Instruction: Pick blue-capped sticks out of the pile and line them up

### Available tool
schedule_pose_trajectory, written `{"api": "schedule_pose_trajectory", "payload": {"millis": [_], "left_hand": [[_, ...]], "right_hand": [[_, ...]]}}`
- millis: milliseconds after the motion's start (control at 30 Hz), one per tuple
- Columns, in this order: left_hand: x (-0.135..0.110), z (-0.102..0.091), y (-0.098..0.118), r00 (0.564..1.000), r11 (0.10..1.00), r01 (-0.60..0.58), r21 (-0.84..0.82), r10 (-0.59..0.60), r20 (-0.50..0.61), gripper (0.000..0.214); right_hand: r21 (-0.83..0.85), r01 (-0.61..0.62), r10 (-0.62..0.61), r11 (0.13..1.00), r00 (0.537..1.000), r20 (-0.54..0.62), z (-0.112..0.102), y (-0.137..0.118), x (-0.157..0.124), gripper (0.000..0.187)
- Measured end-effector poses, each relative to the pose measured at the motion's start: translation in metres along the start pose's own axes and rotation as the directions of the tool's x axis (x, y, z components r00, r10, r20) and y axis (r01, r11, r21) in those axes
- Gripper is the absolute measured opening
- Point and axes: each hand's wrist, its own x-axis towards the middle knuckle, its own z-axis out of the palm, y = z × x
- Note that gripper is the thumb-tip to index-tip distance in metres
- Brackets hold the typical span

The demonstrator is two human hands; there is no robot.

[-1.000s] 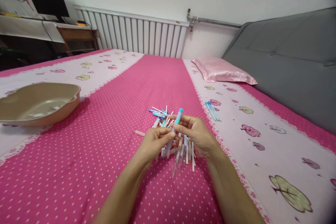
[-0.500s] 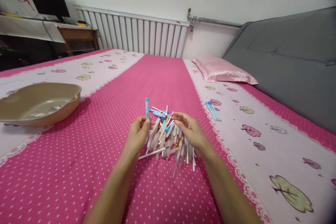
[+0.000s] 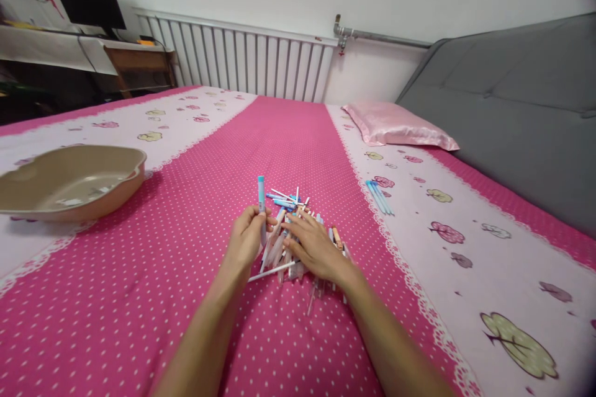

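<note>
Upright in my left hand [image 3: 249,229] is a pen [image 3: 261,192] with a light blue top and a pale barrel, pinched between thumb and fingers. My right hand [image 3: 314,245] lies over a loose pile of pen parts [image 3: 279,248], its fingers stretched toward the left and covering much of the pile. Whether a fingertip touches a single piece is hard to see. White refill sticks [image 3: 272,271], clear caps and blue pieces [image 3: 286,203] show around the hand.
Several blue-topped pens [image 3: 379,197] lie side by side to the right on the bedspread [image 3: 288,142]. A beige basin [image 3: 116,192] with small scraps in it stands at the left. Farther back are a pink pillow [image 3: 398,124], a grey headboard [image 3: 512,80] and a radiator [image 3: 242,56].
My right hand has moved left and down across the pile, now covering its middle. My left hand keeps the pen in nearly the same place.
</note>
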Motion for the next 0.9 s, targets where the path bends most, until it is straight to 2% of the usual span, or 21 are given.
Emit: {"api": "schedule_pose_trajectory", "payload": {"millis": [167,700,900], "left_hand": [[-0.001,0.001,0.0,1.0,1.0,0.001,0.001,-0.001,0.014,0.025],[-0.004,0.001,0.002,0.999,0.999,0.001,0.039,-0.002,0.034,0.024],[-0.005,0.003,0.005,0.999,0.999,-0.005,0.037,0.004,0.033,0.023]], "right_hand": [[-0.031,-0.01,0.012,0.999,0.998,0.055,0.0,-0.002,-0.001,0.042],[-0.021,0.026,-0.025,0.999,0.999,0.046,-0.006,0.003,-0.002,0.035],[0.021,-0.007,0.006,1.0,0.997,0.081,-0.014,0.007,-0.003,0.046]]}}
